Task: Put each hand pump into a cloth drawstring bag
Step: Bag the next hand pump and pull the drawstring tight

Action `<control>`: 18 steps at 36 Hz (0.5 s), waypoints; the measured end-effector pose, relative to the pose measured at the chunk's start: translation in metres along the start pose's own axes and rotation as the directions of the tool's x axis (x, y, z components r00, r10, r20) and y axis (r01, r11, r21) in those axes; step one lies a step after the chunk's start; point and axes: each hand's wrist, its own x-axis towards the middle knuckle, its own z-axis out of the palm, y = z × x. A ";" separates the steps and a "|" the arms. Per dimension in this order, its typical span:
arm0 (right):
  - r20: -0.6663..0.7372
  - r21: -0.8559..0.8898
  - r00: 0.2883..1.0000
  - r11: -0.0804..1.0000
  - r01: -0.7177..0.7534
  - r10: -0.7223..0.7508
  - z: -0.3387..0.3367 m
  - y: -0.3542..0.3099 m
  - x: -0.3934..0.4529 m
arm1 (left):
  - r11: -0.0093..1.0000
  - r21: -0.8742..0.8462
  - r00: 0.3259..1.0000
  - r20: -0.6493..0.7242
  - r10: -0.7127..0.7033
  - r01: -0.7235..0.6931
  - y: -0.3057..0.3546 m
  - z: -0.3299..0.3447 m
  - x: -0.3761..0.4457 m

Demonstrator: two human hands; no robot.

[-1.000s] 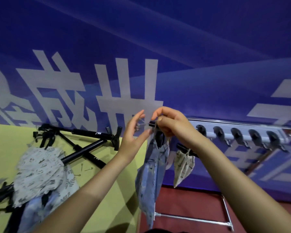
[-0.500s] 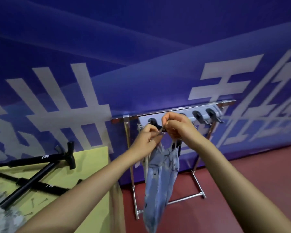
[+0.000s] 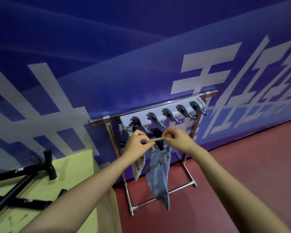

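Left hand (image 3: 138, 142): fingers pinching one end of the cord (image 3: 155, 140).
Right hand (image 3: 178, 139): pinching the other end, cord taut.
Bag (image 3: 159, 172): blue, dangling below, pump (image 3: 156, 135) top poking out, before the rack (image 3: 161, 115).
Risk: one pinch slips and the bag drops.
Risk: mouth not cinched, pump slides out.

Rack (image 3: 165, 200) is shiny chrome metal, hook strip (image 3: 160, 116) smooth grey plastic – bags (image 3: 158, 172) soft printed cloth, pumps (image 3: 20, 171) matt black, bench (image 3: 77, 167) flat matt yellow.
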 end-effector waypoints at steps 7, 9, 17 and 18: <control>0.024 -0.097 0.999 0.994 -0.040 0.043 0.012 0.002 0.019 | 0.997 -0.053 0.994 -0.096 -0.055 0.050 0.002 -0.003 0.013; 0.056 -0.003 0.997 0.999 -0.049 0.049 0.012 0.002 0.025 | 0.991 -0.114 0.994 -0.073 -0.079 0.070 -0.001 -0.005 0.013; 0.199 0.043 0.980 0.999 -0.016 0.007 0.006 0.002 0.044 | 0.988 -0.115 0.992 -0.089 0.088 -0.099 -0.004 -0.007 0.011; 0.202 0.039 0.979 0.999 0.004 -0.012 0.005 0.000 0.045 | 0.987 -0.122 0.992 -0.080 0.093 -0.102 -0.003 -0.008 0.011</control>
